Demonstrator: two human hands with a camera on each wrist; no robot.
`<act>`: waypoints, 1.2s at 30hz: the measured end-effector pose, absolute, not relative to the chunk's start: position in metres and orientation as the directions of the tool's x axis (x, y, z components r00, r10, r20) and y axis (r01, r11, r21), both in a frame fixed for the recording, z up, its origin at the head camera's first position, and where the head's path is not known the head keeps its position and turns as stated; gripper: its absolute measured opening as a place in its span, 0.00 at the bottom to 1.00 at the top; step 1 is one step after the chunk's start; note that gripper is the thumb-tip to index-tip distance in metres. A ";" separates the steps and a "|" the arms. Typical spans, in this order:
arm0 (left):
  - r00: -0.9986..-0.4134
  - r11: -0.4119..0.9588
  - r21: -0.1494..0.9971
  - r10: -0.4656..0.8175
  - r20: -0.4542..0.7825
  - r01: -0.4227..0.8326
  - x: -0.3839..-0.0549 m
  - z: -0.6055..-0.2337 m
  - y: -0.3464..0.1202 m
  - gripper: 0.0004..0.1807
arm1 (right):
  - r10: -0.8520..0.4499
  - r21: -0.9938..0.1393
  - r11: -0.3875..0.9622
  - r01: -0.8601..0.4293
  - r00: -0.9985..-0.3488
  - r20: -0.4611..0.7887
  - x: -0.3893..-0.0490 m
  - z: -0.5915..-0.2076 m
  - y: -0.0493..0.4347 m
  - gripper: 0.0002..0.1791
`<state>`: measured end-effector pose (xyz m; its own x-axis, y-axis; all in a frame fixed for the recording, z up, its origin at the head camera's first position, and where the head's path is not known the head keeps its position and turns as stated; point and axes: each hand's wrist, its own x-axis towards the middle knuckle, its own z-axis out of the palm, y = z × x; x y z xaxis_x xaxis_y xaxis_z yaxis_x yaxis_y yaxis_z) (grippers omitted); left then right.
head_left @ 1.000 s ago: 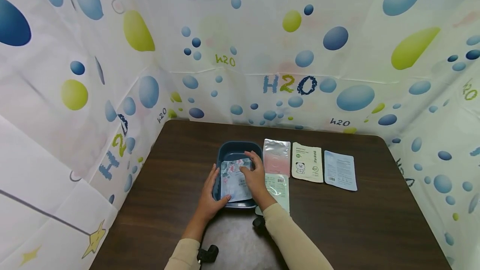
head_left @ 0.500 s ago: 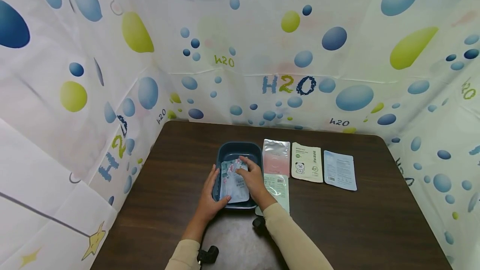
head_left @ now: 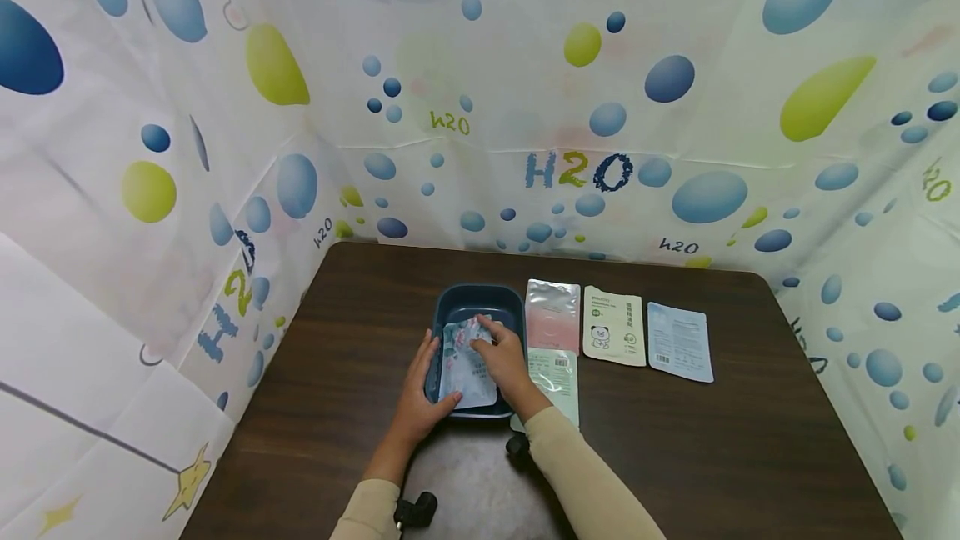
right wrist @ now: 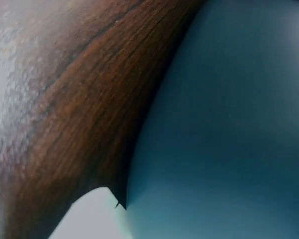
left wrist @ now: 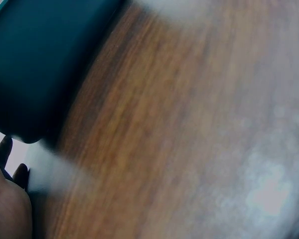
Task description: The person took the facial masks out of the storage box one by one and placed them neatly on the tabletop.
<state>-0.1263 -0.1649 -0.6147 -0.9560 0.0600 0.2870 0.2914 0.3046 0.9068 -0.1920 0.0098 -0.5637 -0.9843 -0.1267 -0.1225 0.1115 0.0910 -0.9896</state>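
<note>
A blue-grey rectangular tray (head_left: 480, 297) stands on the table, holding a pale blue floral sheet mask packet (head_left: 467, 377). My left hand (head_left: 416, 394) lies along the tray's left side with fingers extended; its thumb reaches the packet's lower left corner. From the right, my right hand (head_left: 506, 361) pinches the packet near its upper right edge, covering that part. In the left wrist view, the tray's dark wall (left wrist: 45, 59) fills the upper left, and part of my left hand (left wrist: 10, 209) shows below it. The tray's outer wall (right wrist: 224, 119) dominates the right wrist view.
Right of the tray lie a silver-and-pink packet (head_left: 553, 323) and a pale green packet (head_left: 553, 373), partly behind the right arm. Farther right are a cream packet with a bear (head_left: 615, 327) and a light blue packet (head_left: 681, 342). A patterned curtain (head_left: 480, 65) hangs behind the table (head_left: 735, 448).
The floral packet's right edge has shifted slightly left inside the tray. My right hand has moved a little left and down with it, its fingers drawn closer together. The left hand has stayed put.
</note>
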 end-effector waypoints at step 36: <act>-0.946 0.298 0.899 0.071 0.315 0.322 -0.127 -0.618 -0.166 0.54 | -0.103 -1.000 0.008 -0.030 -0.994 0.029 -0.192 -0.550 0.019 0.28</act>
<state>-0.1273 -0.1656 -0.6180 -0.9463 0.0710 0.3155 0.3220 0.2982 0.8986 -0.1919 0.0186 -0.5496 -0.9943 -0.1026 0.0293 -0.0302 0.0079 -0.9995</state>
